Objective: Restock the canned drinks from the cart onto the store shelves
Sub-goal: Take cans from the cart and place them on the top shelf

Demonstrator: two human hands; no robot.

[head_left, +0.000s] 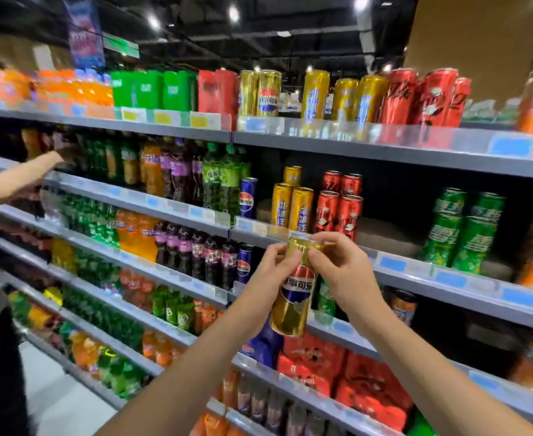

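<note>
Both hands, left [270,272] and right [342,265], clamped on tall gold aluminium cola can [295,289], near upright, top tilted right. Matching gold cans [260,93] on top grey shelf [384,152], above, slightly left; lift required.

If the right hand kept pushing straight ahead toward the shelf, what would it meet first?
Probably the red cans on the shelf just behind the right hand, which holds the gold can; depth is unclear.

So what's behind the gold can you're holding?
The gold Pepsi can, gripped by the left hand and right hand, covers a shelf edge; green cans show beside it, the rest hidden.
</note>
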